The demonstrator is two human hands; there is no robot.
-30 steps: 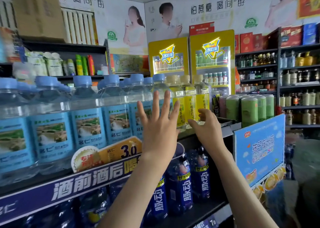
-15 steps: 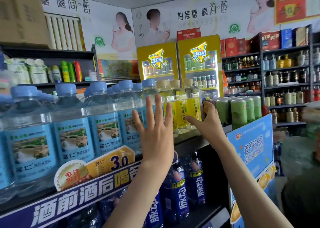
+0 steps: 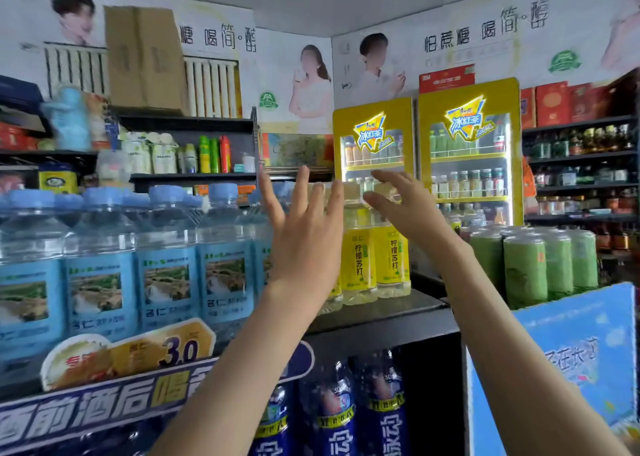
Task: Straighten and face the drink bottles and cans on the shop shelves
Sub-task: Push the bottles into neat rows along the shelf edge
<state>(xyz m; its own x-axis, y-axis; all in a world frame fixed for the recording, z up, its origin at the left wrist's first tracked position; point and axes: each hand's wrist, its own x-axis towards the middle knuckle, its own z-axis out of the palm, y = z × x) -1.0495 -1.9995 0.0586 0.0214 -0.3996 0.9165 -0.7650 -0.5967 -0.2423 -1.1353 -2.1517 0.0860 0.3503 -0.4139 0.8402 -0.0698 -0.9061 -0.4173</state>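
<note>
A row of blue-labelled water bottles (image 3: 166,268) stands along the top shelf (image 3: 377,311), and yellow-labelled lemon soda bottles (image 3: 375,258) stand at its right end. My left hand (image 3: 304,244) is raised in front of the bottles where blue meets yellow, fingers spread and straight, holding nothing. My right hand (image 3: 405,209) hovers at the necks of the yellow bottles with fingers loosely bent, and I cannot tell whether it touches them. Dark blue sports-drink bottles (image 3: 336,414) fill the shelf below.
Green cans (image 3: 533,265) stand to the right behind a blue cardboard sign (image 3: 561,362). A price tag and banner (image 3: 131,355) run along the shelf front. Two yellow drink coolers (image 3: 426,150) and stocked wall shelves (image 3: 581,178) stand behind.
Both hands have lifted away from the bottles. My right hand rose from the yellow bottles' labels to their necks. The view tilted upward.
</note>
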